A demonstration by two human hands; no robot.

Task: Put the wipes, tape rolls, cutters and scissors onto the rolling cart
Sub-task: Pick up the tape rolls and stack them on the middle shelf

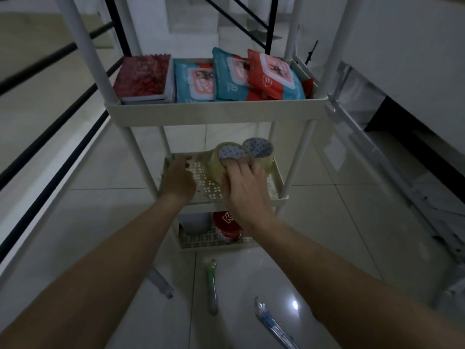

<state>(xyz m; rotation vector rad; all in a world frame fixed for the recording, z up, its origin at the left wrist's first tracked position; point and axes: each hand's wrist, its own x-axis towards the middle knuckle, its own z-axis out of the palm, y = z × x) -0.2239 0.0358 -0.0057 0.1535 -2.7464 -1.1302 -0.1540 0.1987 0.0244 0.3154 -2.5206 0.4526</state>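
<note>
Right hand (245, 187) grips tape roll (227, 161) on cart (216, 114) middle shelf, fingers curled into core; second tape roll (260, 151) touching, far-right. Left hand (180, 178) fingers relaxed, holding nothing, over bare left half of shelf near rim. Wipes packs (226, 78) on top shelf. Green cutter (211, 285) and blue cutter (274, 323) on floor, near side, apart.

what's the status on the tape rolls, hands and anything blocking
Right hand grips near tape roll on middle shelf; left hand open. Second tape roll behind. Nothing blocking.
</note>
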